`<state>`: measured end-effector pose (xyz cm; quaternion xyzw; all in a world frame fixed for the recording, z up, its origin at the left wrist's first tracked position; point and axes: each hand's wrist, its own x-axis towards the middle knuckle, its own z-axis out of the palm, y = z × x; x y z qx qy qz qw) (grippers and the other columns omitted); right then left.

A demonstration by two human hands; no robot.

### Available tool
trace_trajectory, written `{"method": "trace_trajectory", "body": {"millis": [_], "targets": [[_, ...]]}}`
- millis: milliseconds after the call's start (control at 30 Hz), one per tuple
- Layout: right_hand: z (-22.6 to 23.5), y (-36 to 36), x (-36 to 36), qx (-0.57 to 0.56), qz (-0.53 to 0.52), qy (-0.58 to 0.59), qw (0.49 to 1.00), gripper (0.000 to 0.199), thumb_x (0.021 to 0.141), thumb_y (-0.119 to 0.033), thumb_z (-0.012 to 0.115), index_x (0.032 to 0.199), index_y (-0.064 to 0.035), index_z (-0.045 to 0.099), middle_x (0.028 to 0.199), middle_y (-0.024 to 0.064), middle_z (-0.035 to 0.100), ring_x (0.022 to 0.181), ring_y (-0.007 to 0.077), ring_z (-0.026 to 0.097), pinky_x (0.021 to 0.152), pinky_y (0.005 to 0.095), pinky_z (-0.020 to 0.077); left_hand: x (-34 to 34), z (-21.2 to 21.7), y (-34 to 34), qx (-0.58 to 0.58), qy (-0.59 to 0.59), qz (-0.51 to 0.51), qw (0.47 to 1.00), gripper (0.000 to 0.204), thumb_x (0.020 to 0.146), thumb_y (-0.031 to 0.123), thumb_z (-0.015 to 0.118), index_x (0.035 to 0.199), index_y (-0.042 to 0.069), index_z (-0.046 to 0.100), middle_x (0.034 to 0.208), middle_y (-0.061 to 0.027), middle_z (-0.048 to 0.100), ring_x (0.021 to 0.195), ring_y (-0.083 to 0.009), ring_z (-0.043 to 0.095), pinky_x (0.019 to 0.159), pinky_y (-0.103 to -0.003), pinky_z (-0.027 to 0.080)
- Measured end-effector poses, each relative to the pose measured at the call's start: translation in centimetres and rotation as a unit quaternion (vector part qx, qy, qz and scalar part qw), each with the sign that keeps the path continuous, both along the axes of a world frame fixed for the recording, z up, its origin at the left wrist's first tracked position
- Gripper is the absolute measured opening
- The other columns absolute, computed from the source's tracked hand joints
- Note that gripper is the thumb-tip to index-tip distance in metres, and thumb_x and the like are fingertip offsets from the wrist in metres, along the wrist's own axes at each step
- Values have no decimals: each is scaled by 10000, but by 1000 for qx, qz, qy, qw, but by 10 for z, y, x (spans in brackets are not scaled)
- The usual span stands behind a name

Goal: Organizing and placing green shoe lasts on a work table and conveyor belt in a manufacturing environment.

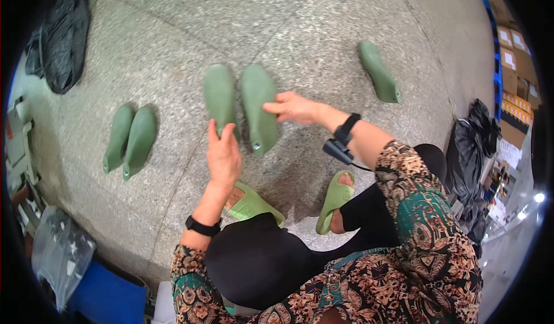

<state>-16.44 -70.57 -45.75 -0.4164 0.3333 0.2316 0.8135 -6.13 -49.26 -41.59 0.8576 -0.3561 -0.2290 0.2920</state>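
A speckled stone-like floor (323,12) spreads under everything, cut by thin dark joint lines. At the right edge stand stacked cardboard boxes (511,70), with black plastic bags (470,151) slumped just below them; another black plastic sack (66,35) lies at the upper left. A flat blue panel (109,292) fills the lower left corner, a clear plastic bag (60,252) beside it. The seated person wears lime-green slides (336,200), set apart on the floor.

Next in size come five green shoe lasts. A pair of lasts (140,145) lies close together on the left, and a single last (378,73) lies well apart on the right. Between these, the near-left last (219,90) and the near-right last (257,96) are side by side in front of the person, toes pointing away.

The left grip (224,159) pinches the near-left last at its heel end; the right grip (295,108) is closed on the outer edge of the near-right last, thumb on top. Whether either touches the floor is unclear.

The step in hand seems to be handling these two together as a pair; the next move likely calls for both grips acting evenly, heels kept level. Smallest are the black wristbands (203,226) and a heel hole (257,145) in the near-right last.
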Motion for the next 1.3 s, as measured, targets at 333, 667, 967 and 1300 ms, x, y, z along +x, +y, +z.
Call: {"method": "trace_trajectory", "body": {"millis": [333, 667, 967, 1300], "targets": [[73, -56, -7, -510, 507, -92, 689, 360, 831, -368, 526, 767, -19, 589, 737, 170, 602, 748, 353, 599, 682, 453, 473, -3, 30, -27, 130, 7, -7, 991, 534, 633, 399, 738, 843, -49, 536, 1248, -400, 260, 1017, -525, 450, 833, -487, 426], [115, -199, -121, -360, 263, 327, 833, 604, 713, -244, 695, 1166, 73, 452, 966, 254, 590, 843, 312, 635, 640, 376, 528, -6, 23, -35, 160, -44, -43, 985, 435, 661, 274, 706, 887, -59, 541, 1245, -449, 224, 1117, -547, 370, 925, -474, 398], [73, -173, -110, -565, 423, 120, 697, 415, 719, -263, 640, 956, 57, 525, 885, 268, 598, 869, 412, 576, 760, 451, 472, 15, 39, 10, 130, -5, 4, 992, 400, 677, 286, 703, 884, -26, 562, 1227, -340, 300, 1003, -493, 444, 835, -496, 430], [45, -119, 91, -575, 321, -57, 750, 379, 742, -266, 590, 936, 60, 575, 904, 279, 591, 836, 407, 585, 721, 445, 475, 23, 38, 33, 194, -29, 15, 980, 456, 623, 298, 754, 895, -15, 564, 1119, -329, 353, 919, -474, 483, 746, -469, 479]]}}
